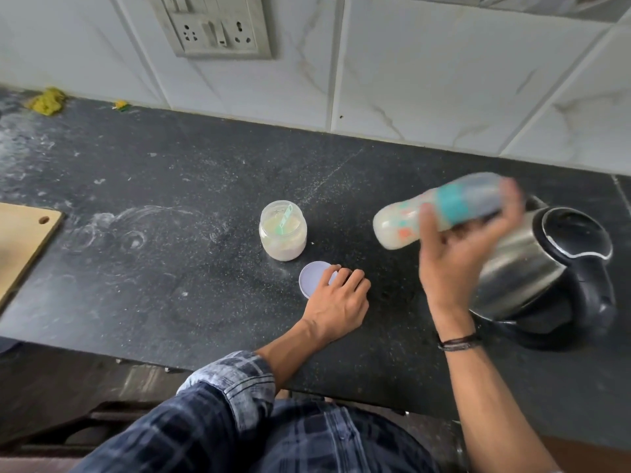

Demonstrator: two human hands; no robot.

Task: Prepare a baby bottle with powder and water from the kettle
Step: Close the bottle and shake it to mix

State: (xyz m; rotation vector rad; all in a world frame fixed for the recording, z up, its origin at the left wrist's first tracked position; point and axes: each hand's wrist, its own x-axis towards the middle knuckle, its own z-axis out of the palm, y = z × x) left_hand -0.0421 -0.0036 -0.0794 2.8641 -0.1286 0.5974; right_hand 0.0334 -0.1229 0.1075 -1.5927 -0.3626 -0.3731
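The baby bottle is in the air just left of the kettle, lying almost on its side with its base pointing away from the kettle and its capped top toward it; it is blurred, holds whitish contents, and has a teal band and coloured marks on its wall. The right hand has it, palm up, its grip wrapped round the bottle's middle and top, thumb across the near side; a dark band sits on that wrist. Further left of the kettle the left hand rests on the bench with bent fingers lying over the edge of a pale round lid; whether that grip pinches the lid or only touches it I cannot tell. The open powder jar stands upright just beyond the lid, a green scoop leaning inside it. The kettle itself is steel with a black lid and handle. Well left of the kettle, at the bench's edge, lies a wooden board; a socket plate is on the tiled wall behind.
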